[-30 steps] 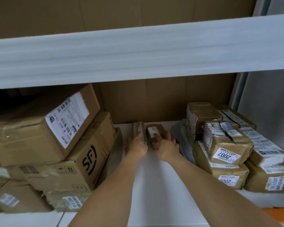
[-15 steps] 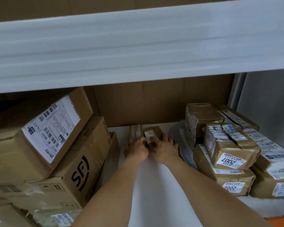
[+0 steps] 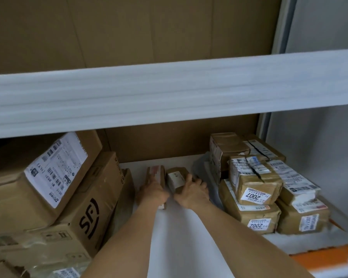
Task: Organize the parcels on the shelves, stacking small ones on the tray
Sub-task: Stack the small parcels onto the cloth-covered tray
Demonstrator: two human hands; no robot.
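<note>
Nearest the camera two bare forearms reach forward over the white shelf board (image 3: 181, 247), which runs away pale and smooth between the stacks; at its right front edge an orange strip (image 3: 321, 257) shows under a pale rim.

To the left a stack of large cartons crowds the board: a box printed SF (image 3: 84, 213) lies low, with a tilted carton (image 3: 38, 173) bearing a big white shipping label leaning on top of it; more crushed cardboard sits below at the frame's corner.

To the right a pile of small taped parcels (image 3: 269, 187) stands on the board, their white labels reading 2007 and 2002; the upper ones rest on the lower ones, touching.

Further in, the left hand (image 3: 154, 192) grips a thin flat parcel (image 3: 156, 173) that stands on edge, fingers curled round its near side; just beside it the right hand (image 3: 191, 194) holds a small brown parcel (image 3: 177, 180) with a white label, thumb on its right side and fingers spread behind; the two parcels stand side by side, close to touching, in the middle of the shelf near the back.

Behind them a brown cardboard back panel (image 3: 179, 141) closes the shelf; above runs the broad white edge of the upper shelf (image 3: 169, 93), with more brown cardboard behind it; at far right a grey upright post (image 3: 283, 25) stands against a pale wall.
</note>
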